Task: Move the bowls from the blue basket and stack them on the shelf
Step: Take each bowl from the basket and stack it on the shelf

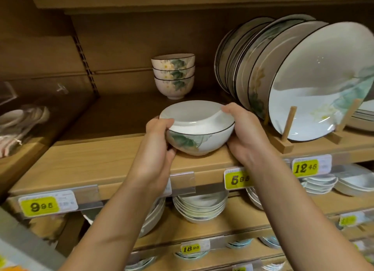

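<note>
the bowl (200,143), white with a dark rim and a green leaf, sits mid frame between both hands. the left hand (155,149) grips its left side, thumb hooked over the rim and fingers curled below. the right hand (242,135) clamps the right side, fingers curled over the rim and palm against the wall. a pale shape fills the bowl's mouth; whether that is a second bowl nested inside is unclear. the foot is at the front part of the shelf (101,161); resting or just above, i cannot tell.

behind it, toward upper centre, stands a stack (174,74) of three flowered bowls, apart from the held one. just right of the right hand, plates (303,78) lean on edge in a wooden rack (289,125). bare board runs left of the bowl and back toward the stack. price tags (40,205) line the front edge below.
</note>
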